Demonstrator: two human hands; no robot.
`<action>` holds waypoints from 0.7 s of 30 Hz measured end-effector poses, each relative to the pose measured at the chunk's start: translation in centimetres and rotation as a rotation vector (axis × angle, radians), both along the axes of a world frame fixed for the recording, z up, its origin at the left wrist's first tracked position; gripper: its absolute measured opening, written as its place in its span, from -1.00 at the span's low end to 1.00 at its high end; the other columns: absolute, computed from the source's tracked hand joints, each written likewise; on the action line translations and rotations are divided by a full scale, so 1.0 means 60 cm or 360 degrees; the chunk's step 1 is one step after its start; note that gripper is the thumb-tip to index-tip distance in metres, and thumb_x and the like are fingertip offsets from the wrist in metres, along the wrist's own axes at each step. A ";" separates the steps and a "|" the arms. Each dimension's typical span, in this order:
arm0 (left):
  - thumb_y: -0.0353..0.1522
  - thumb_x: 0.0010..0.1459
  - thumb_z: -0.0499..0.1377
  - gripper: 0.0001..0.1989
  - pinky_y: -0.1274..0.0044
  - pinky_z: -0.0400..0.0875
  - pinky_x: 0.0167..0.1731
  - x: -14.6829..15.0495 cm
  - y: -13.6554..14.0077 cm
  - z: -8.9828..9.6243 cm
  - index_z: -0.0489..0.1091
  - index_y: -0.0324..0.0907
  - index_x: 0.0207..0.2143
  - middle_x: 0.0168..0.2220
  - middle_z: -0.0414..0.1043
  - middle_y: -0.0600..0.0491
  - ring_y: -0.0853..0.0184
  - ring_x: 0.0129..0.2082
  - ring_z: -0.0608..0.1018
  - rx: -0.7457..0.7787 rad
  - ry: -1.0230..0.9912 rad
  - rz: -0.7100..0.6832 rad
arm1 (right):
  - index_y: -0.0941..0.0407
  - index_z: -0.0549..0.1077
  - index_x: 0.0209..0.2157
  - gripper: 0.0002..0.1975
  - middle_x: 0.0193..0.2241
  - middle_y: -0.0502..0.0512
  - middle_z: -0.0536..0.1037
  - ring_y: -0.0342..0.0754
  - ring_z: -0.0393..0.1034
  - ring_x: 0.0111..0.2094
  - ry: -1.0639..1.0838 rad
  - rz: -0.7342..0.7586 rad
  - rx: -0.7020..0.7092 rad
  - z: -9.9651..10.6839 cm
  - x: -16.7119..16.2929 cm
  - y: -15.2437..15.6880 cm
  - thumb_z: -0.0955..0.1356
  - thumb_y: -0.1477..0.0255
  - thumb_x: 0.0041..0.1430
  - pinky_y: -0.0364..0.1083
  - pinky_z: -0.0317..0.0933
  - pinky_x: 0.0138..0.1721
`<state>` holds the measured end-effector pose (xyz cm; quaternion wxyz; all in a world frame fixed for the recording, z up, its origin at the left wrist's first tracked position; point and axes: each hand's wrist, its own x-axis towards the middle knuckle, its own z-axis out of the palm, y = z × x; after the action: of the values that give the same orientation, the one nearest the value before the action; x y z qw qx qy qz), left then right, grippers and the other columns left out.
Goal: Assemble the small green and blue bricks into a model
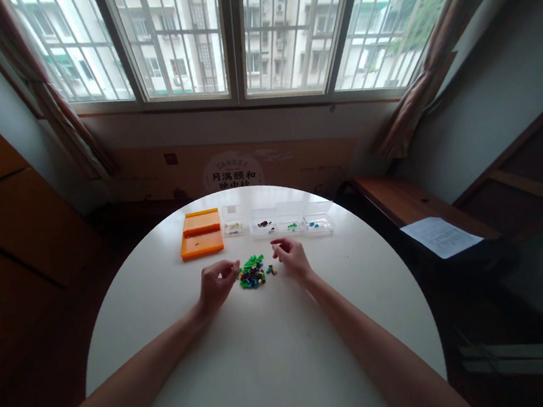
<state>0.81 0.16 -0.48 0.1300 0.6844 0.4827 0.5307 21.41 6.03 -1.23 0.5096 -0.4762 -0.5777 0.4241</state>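
Observation:
A pile of small green, blue and dark beads or bricks (pixel 251 274), too small to name surely, lies on the white table between my hands. My left hand (pixel 217 285) is at the pile's left edge, its thumb and fingertips pinched together. Whatever they hold is too small to make out. Above and right of the pile is my right hand (pixel 291 257), fingers curled in toward the thumb; I cannot tell what is between them. A few loose pieces (pixel 271 269) lie between the pile and my right hand.
Behind the hands stand clear plastic boxes with open lids, holding pale pieces (pixel 235 226), dark pieces (pixel 265 224), green pieces (pixel 292 226) and blue pieces (pixel 313 224). An orange tray (pixel 210 243) lies to their left. Papers (pixel 442 236) rest on a wooden surface at right.

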 end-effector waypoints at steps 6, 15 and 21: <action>-0.31 0.10 0.15 -0.69 0.66 0.23 -0.62 -0.001 -0.005 0.002 0.38 -0.26 -0.64 -0.72 0.33 0.14 0.51 -0.71 0.32 -0.0006 0.0019 0.0005 | 0.19 0.49 -0.30 -0.80 -0.48 0.08 0.46 -0.16 0.31 -0.54 -0.0455 0.0002 0.0311 -0.016 -0.008 -0.028 0.27 0.47 0.06 -0.15 0.22 -0.46; -0.34 0.11 0.15 -0.73 0.67 0.24 -0.59 -0.003 -0.004 -0.005 0.41 -0.27 -0.61 -0.69 0.36 0.13 0.51 -0.68 0.33 0.0033 0.0105 -0.0088 | 0.10 0.48 -0.18 -0.77 -0.24 0.14 0.42 -0.03 0.31 -0.19 -0.0966 0.0143 0.0676 -0.017 -0.013 -0.047 0.31 0.48 0.08 -0.03 0.24 -0.11; -0.34 0.11 0.15 -0.73 0.67 0.24 -0.59 -0.005 -0.003 -0.005 0.41 -0.27 -0.61 -0.70 0.35 0.13 0.51 -0.68 0.33 0.0037 0.0117 -0.0061 | 0.13 0.34 0.04 -0.59 -0.08 0.19 0.44 0.05 0.22 -0.04 -0.1151 0.0231 0.0758 -0.005 -0.015 -0.055 0.30 0.45 0.12 0.05 0.14 0.03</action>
<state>0.51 -0.04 -0.81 0.1143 0.7141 0.4678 0.5081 20.52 2.75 -1.53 0.3390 -0.4216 -0.8325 0.1197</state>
